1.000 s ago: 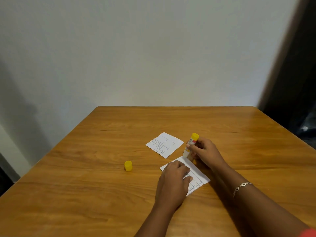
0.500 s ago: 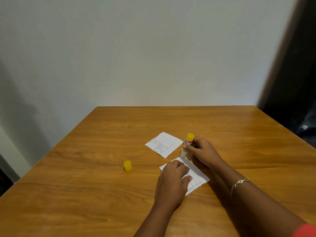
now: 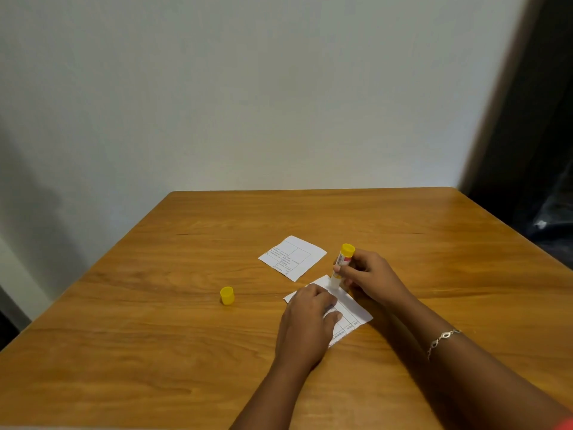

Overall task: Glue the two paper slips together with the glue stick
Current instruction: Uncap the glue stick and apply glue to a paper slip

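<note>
Two white printed paper slips lie on the wooden table (image 3: 155,352). The far slip (image 3: 293,257) lies free, nothing touching it. The near slip (image 3: 350,308) is pinned flat under my left hand (image 3: 305,324), whose fingers press down on its left half. My right hand (image 3: 369,276) grips the glue stick (image 3: 341,263), yellow-ended with a white and red label, held nearly upright with its lower tip on the far corner of the near slip. The stick's yellow cap (image 3: 227,295) stands alone to the left of the slips.
The table meets a pale wall at its far edge. A dark area with a black object (image 3: 548,218) lies beyond the right edge. A bracelet (image 3: 441,339) sits on my right wrist.
The glue stick in my right hand has slid back and forth a little along the near slip's far edge. My left hand has stayed on the slip.
</note>
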